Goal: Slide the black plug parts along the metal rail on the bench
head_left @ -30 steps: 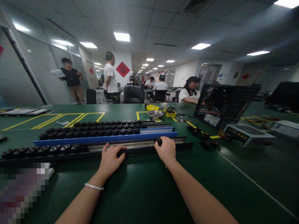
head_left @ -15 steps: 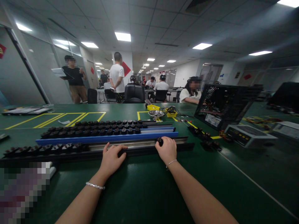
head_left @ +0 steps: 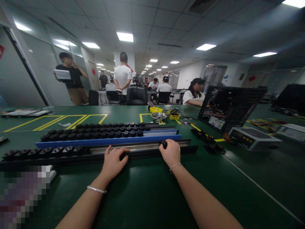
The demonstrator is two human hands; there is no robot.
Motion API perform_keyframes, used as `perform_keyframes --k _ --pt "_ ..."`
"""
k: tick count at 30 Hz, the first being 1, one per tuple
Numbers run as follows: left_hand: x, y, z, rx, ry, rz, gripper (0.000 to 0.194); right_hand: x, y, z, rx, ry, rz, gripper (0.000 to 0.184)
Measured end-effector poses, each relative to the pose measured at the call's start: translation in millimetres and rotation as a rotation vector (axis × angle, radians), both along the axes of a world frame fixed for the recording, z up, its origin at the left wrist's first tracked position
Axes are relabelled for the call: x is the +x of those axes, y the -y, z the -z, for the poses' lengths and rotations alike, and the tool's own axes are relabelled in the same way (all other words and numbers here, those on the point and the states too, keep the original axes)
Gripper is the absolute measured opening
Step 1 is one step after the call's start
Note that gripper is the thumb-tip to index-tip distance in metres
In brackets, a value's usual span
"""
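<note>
A long black power track rail [head_left: 143,153] with a metallic channel lies across the green table before me. My left hand [head_left: 115,160] straddles its middle, fingers over the top and thumb at the near side, gripping it. At the rail's right part, my right hand [head_left: 171,152] pinches a small black round plug-in module [head_left: 164,144] just above or at the channel; contact is hidden. Several similar black modules [head_left: 45,152] sit in a row along the rail's left part. Behind it, a blue rail [head_left: 107,140] lies beside more rows of black modules [head_left: 95,135].
To the right are loose black modules [head_left: 215,148], a power supply unit [head_left: 252,138] and an opened computer case [head_left: 232,106]. A metal dish [head_left: 159,116] and yellow bins [head_left: 156,109] stand at the back. A pixelated object [head_left: 21,194] lies front left. People sit and stand beyond.
My hands stay almost in place; the black module in my right hand has tilted or turned slightly. In the background, the standing people have shifted their stance.
</note>
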State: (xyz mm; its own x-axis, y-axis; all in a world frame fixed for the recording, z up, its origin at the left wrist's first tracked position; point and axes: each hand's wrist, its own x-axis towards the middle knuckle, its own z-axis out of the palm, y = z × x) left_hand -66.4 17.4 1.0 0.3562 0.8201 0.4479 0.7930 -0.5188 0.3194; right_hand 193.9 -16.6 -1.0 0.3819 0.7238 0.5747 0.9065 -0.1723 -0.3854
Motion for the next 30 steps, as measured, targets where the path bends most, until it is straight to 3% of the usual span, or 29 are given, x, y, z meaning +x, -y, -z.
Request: perform_keyframes --k 19,30 --pt "0 -1 0.3 -0.023 -0.007 -0.002 0.024 5 1 -1.2 0.010 -0.034 0.029 0.027" --pt "0 -2 1.5 -0.011 -0.013 -0.005 0.023 18 0 1.1 0.004 -0.047 0.113 0.027"
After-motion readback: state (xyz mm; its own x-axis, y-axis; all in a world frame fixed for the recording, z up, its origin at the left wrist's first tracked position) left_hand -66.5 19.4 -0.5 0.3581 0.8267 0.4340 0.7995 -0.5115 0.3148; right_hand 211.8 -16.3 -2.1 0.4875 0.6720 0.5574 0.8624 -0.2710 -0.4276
